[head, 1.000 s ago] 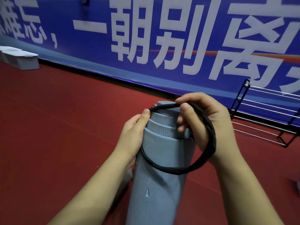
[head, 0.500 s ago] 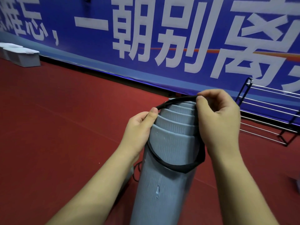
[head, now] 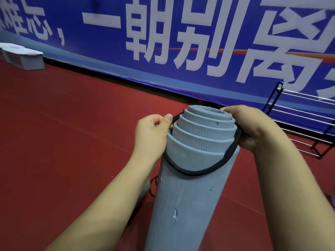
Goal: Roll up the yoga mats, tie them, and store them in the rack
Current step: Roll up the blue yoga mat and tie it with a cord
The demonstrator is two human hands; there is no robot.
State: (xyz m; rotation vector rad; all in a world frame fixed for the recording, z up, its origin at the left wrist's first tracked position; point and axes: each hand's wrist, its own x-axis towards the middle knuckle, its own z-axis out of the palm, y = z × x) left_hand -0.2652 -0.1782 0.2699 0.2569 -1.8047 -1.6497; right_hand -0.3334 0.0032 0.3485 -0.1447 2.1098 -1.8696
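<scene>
A rolled grey yoga mat [head: 190,200] stands upright in front of me, its spiral end facing up. A black elastic band [head: 195,172] loops around the top of the roll, hanging lower across the near side. My left hand [head: 152,134] pinches the band at the roll's left edge. My right hand [head: 253,127] grips the band at the far right of the roll's top. The metal rack [head: 299,120] stands at the right against the wall.
Red floor [head: 72,133] spreads all around. A blue banner wall [head: 163,33] with white characters runs along the back. Grey-white blocks [head: 25,57] lie at the far left by the wall. Another grey roll [head: 145,191] and a black cord [head: 153,185] lie behind my left forearm.
The band has slipped further down over the top of the roll, and both hands have moved down and outward along its sides. The spiral end now shows fully.
</scene>
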